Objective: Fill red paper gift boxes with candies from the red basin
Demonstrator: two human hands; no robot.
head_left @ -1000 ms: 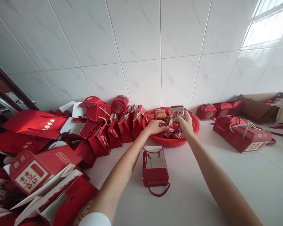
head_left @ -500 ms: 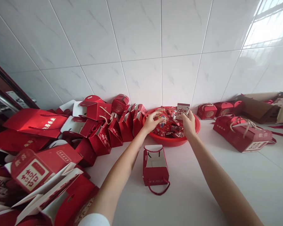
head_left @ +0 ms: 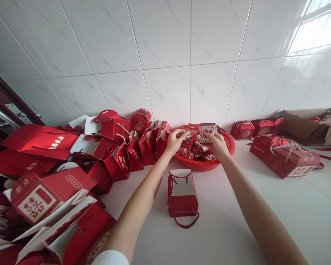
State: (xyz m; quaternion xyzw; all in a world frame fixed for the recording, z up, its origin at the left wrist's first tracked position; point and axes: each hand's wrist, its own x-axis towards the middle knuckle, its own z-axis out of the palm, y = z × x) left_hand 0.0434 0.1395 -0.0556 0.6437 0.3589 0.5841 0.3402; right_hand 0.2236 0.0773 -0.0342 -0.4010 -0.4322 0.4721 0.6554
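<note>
A red plastic basin point(head_left: 201, 165) full of wrapped sweets stands against the tiled wall. Over its right part, my right hand point(head_left: 219, 145) pinches a small white-and-red printed packet point(head_left: 207, 133). My left hand point(head_left: 175, 141) is closed at the basin's left side, its fingertips on a small colourful wrapped piece point(head_left: 188, 137). In front of the basin, between my forearms, sits an open red gift box point(head_left: 182, 206) with rope handles and a white inside.
Many red boxes and bags point(head_left: 55, 184) crowd the left side. Small closed red boxes point(head_left: 242, 130), larger ones with rope handles point(head_left: 284, 156) and an open cardboard carton point(head_left: 300, 127) stand at the right. The tiled wall point(head_left: 165, 88) runs behind.
The packet in my right hand has moved slightly left and down. My left hand has lifted a little from the sweets and closed its fingers on a small piece.
</note>
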